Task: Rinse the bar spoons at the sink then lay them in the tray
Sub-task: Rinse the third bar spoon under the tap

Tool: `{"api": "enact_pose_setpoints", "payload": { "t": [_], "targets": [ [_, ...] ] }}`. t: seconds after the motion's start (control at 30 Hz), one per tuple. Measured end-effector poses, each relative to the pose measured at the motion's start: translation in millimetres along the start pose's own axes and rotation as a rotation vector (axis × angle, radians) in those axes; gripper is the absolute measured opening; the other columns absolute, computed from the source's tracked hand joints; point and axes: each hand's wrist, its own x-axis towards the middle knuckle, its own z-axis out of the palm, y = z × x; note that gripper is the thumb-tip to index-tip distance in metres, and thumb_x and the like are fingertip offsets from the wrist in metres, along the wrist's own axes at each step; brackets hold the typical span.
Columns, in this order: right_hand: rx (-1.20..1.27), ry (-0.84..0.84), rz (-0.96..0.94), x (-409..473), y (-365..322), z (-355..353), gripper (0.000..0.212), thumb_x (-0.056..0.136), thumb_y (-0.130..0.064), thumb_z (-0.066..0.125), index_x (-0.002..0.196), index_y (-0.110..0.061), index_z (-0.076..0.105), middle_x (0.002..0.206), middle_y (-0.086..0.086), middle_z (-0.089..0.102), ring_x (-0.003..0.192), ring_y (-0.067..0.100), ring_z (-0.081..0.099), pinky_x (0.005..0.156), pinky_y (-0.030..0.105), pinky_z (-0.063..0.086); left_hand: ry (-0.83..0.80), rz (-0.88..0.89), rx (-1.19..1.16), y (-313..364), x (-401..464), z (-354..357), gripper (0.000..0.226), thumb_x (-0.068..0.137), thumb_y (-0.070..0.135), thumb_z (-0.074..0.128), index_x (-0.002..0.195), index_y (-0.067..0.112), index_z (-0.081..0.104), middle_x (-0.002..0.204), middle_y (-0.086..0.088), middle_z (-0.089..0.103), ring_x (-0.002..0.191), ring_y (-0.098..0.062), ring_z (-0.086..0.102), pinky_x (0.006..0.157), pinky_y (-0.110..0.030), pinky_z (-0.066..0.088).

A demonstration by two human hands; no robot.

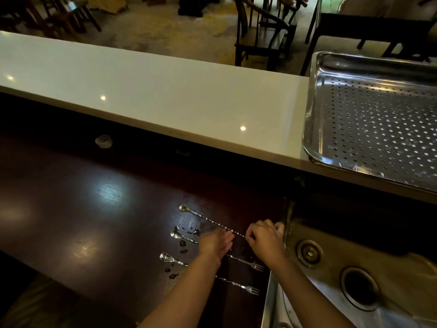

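Note:
Three long twisted bar spoons lie side by side on the dark wooden counter (pixel 82 209), bowls to the left, fork ends to the right. My right hand (pixel 266 240) pinches the far spoon (pixel 203 217) near its right end. My left hand (pixel 216 243) lies flat with straight fingers over the middle spoon (pixel 181 236). The near spoon (pixel 171 259) passes under my left forearm. The steel sink (pixel 331 261) is just right of the spoons. A perforated steel tray (pixel 314 110) sits on the raised white ledge at the upper right.
Dark sticky spots (pixel 183 243) dot the counter around the spoon bowls. The white bar ledge (pixel 153 91) runs across behind the counter. A small cup-like object (pixel 103 141) sits in shadow below it. Chairs and tables stand beyond the bar.

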Motion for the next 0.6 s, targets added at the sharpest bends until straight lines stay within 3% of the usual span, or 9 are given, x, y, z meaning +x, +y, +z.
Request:
{"api": "enact_pose_setpoints", "payload": {
  "t": [0.1,0.17,0.23,0.3,0.4,0.43,0.53,0.6],
  "targets": [
    [0.223,-0.150,0.062,0.9,2.8,-8.8,0.012,0.086,-0.028,0.054,0.086,-0.028,0.067,0.092,-0.008,0.070,0.098,0.011,0.060,0.097,0.035,0.030,0.047,0.032,0.056,-1.4,-0.2,4.7,0.032,0.096,0.007,0.041,0.121,-0.013,0.048,0.125,-0.029,0.057,0.117,-0.036,0.056,0.086,-0.034,0.046],
    [0.419,-0.266,0.102,-1.1,4.4,-16.2,0.014,0.084,-0.021,0.058,0.075,-0.026,0.067,0.083,-0.006,0.071,0.087,0.013,0.065,0.093,0.036,0.044,0.075,0.022,0.033,-1.1,-1.2,6.3,0.030,0.095,0.005,0.042,0.118,-0.013,0.050,0.123,-0.029,0.058,0.115,-0.036,0.057,0.078,-0.032,0.050],
    [0.546,-0.336,0.115,-5.3,5.9,-23.1,0.022,0.083,-0.012,0.059,0.066,-0.026,0.063,0.084,0.005,0.072,0.082,0.018,0.066,0.083,0.037,0.052,0.079,0.011,-0.029,-0.3,-2.8,5.1,0.028,0.095,0.002,0.041,0.117,-0.014,0.049,0.125,-0.029,0.057,0.117,-0.035,0.056,0.081,-0.033,0.051],
    [0.636,-0.358,0.116,-10.3,10.2,-29.0,0.024,0.084,-0.006,0.059,0.066,-0.022,0.061,0.083,0.012,0.071,0.078,0.023,0.065,0.080,0.040,0.054,0.070,0.013,-0.103,-0.3,-2.7,2.9,0.030,0.094,0.000,0.042,0.120,-0.014,0.047,0.129,-0.029,0.053,0.121,-0.034,0.054,0.080,-0.029,0.051],
    [0.740,-0.381,0.127,-18.7,21.8,-37.0,0.024,0.086,0.000,0.055,0.070,-0.018,0.059,0.072,0.004,0.063,0.066,0.017,0.061,0.076,0.040,0.052,0.065,0.065,-0.168,0.3,-2.5,-0.6,0.037,0.093,-0.001,0.043,0.129,-0.011,0.042,0.137,-0.027,0.048,0.109,-0.034,0.060,0.065,-0.019,0.053],
    [0.754,-0.379,0.133,-22.5,26.9,-40.0,0.024,0.086,0.001,0.054,0.071,-0.017,0.058,0.071,0.002,0.062,0.063,0.015,0.060,0.074,0.038,0.051,0.062,0.074,-0.189,0.9,-2.5,-1.0,0.038,0.093,-0.001,0.043,0.130,-0.011,0.042,0.137,-0.027,0.047,0.100,-0.031,0.062,0.070,-0.019,0.053],
    [0.792,-0.328,0.168,-38.7,45.7,-50.4,0.023,0.087,0.000,0.055,0.071,-0.016,0.060,0.072,0.005,0.062,0.062,0.013,0.058,0.067,0.028,0.051,0.025,0.106,-0.217,3.1,-4.1,1.5,0.038,0.093,0.000,0.045,0.129,-0.011,0.042,0.132,-0.027,0.051,0.100,-0.030,0.063,0.092,-0.030,0.046],
    [0.837,-0.267,0.203,-51.7,60.5,-57.0,0.020,0.087,-0.002,0.058,0.072,-0.015,0.062,0.073,0.007,0.063,0.064,0.013,0.057,0.064,0.023,0.049,-0.013,0.123,-0.254,4.6,-8.8,9.0,0.029,0.091,-0.002,0.050,0.118,-0.013,0.051,0.117,-0.026,0.060,0.082,-0.024,0.064,0.088,-0.031,0.050]
  ]
}}
